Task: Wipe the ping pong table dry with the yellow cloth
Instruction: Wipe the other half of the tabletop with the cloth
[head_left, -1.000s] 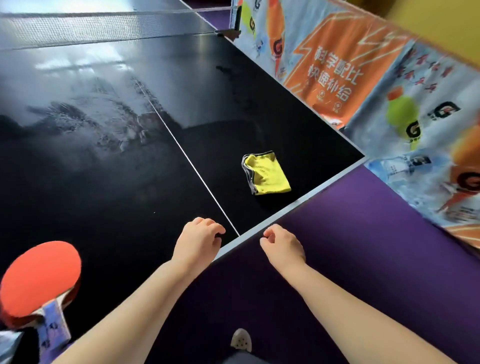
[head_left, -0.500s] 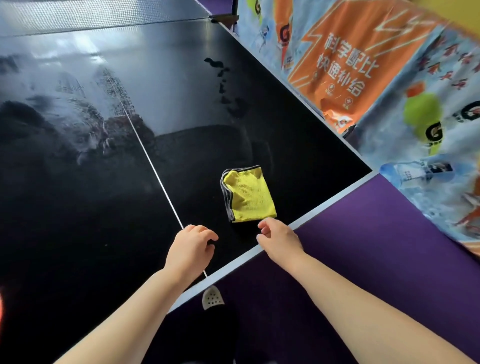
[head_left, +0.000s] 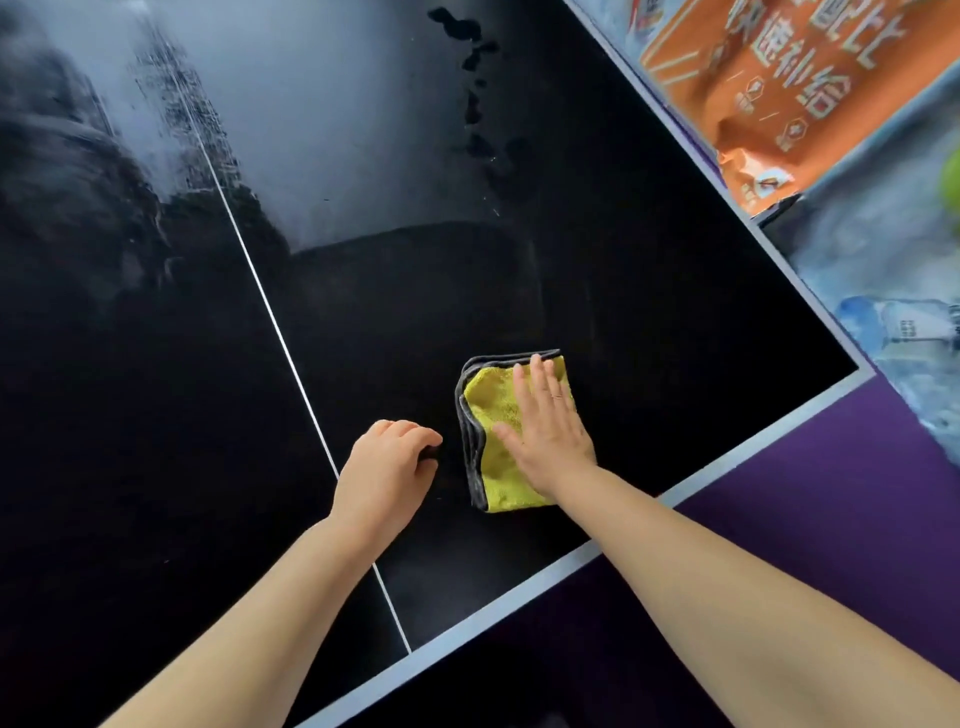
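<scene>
Right hand (head_left: 545, 431) flat, fingers straight, pressing folded yellow cloth (head_left: 491, 402) onto black worktop (head_left: 675, 312); left hand (head_left: 387, 467) loosely curled, empty, beside.

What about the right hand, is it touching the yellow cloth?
Touching. The head view shows the right hand lying flat on the yellow cloth, fingers straight.
</scene>
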